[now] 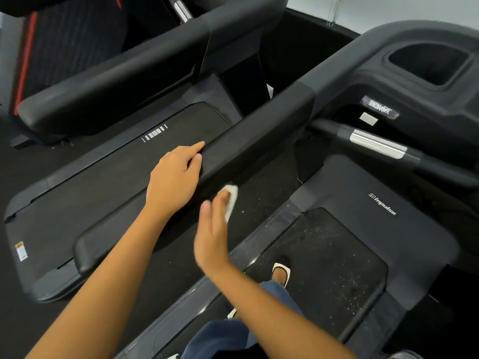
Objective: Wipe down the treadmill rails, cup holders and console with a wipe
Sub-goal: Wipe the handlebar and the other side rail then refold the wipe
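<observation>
left hand (172, 177) rests on top of the rail (259, 130), fingers pretty much straight. right hand (212, 237) has flat fingers pressing the wipe (233, 195) against the rail's near side.

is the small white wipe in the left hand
No: the right hand presses the small white wipe against the black padded treadmill rail while the left hand rests bare on it.
</observation>
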{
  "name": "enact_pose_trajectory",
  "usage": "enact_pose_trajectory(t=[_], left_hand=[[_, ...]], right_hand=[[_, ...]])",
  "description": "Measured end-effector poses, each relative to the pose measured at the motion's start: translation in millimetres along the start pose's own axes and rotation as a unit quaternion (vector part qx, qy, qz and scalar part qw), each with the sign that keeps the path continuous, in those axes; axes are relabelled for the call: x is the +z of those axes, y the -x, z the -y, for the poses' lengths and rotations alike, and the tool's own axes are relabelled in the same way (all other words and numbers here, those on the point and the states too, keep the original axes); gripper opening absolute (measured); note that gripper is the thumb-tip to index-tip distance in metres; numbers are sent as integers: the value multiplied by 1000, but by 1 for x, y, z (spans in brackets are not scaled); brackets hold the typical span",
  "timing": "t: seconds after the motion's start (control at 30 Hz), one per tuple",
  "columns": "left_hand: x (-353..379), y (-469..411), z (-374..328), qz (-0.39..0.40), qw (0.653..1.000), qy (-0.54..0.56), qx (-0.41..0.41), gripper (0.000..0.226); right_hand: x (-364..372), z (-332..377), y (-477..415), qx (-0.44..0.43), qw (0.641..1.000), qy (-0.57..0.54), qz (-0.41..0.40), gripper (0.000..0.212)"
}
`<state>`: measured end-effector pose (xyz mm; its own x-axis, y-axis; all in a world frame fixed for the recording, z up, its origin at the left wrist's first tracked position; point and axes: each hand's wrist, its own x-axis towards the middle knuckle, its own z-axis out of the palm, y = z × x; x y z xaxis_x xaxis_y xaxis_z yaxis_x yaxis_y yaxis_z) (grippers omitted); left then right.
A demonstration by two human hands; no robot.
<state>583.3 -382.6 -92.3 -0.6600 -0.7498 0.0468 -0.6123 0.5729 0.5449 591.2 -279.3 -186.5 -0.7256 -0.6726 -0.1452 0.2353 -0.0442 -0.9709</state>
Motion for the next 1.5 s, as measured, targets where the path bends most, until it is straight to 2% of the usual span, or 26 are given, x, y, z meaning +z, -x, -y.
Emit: enact_pose_trajectory(t=[0.07, 0.1, 0.13, 0.17, 0.2, 0.3, 0.4, 0.47, 0.5, 0.57, 0.63, 0.7, 0.8, 0.9, 1.03, 1.17, 1.27, 1.33, 1.4, 1.5], left_hand=[[0, 1, 0, -1, 1000, -3, -5, 39], [0, 1, -1, -1, 1000, -5, -6, 39], [0, 1, -1, 0, 1000, -8, -7, 39], [0, 1, -2, 2, 1000, -10, -7, 39], [0, 1, -2, 3, 1000, -11, -6, 39], [1, 0, -2, 2, 1000, -14, -8, 39], [1, 0, -2, 0, 1000, -11, -11, 39], [1, 0, -2, -1, 1000, -13, -10, 38], [1, 0, -2, -2, 1000, -13, -10, 38], [1, 0, -2, -3, 1000, -12, -10, 38], [1, 0, -3, -2, 1000, -12, -10, 38], [1, 0, -3, -3, 1000, -10, -12, 38], [1, 0, -2, -3, 1000, -13, -9, 38], [3, -2, -1, 2, 1000, -21, -10, 39], [4, -2, -2, 2, 999, -30, -17, 39], [6, -2, -4, -1, 999, -45, -22, 39], [6, -1, -3, -2, 999, -46, -19, 40], [5, 0, -1, -1, 999, -47, -16, 40], [5, 1, 0, 1, 999, -46, -11, 40], [4, -1, 0, 7, 999, -38, -11, 40]], right_hand=[[-25, 20, -47, 25, 993, -75, -86, 49], [-40, 37, -74, 26, 984, -90, -154, 34], [-56, 54, -99, 12, 973, -61, -220, 18], [-73, 69, -120, -3, 963, -40, -266, 11], [-87, 75, -138, -6, 959, -45, -279, 6], [-85, 64, -141, 21, 975, -25, -221, 59], [-48, 32, -70, -4, 991, 36, -125, 78], [-43, 22, -29, -31, 995, 67, -61, 62], [-48, 22, -24, -43, 996, 51, -60, 51], [-68, 27, -46, -59, 989, 48, -126, 41], [-83, 38, -82, -76, 972, 46, -218, 36], [-91, 42, -111, -98, 954, 75, -274, 31], [-100, 38, -137, -138, 942, 71, -299, 42], [-105, 55, -173, -90, 945, 2, -315, 56], [-83, 62, -172, -31, 949, -59, -308, 59], [-13, 25, -68, 22, 980, -90, -178, 75], [-6, 19, -57, 13, 987, -89, -136, 70], [-38, 24, -98, 11, 980, -68, -184, 68], [-76, 36, -148, 58, 966, -71, -243, 81], [-102, 46, -178, 78, 959, -108, -250, 79]])
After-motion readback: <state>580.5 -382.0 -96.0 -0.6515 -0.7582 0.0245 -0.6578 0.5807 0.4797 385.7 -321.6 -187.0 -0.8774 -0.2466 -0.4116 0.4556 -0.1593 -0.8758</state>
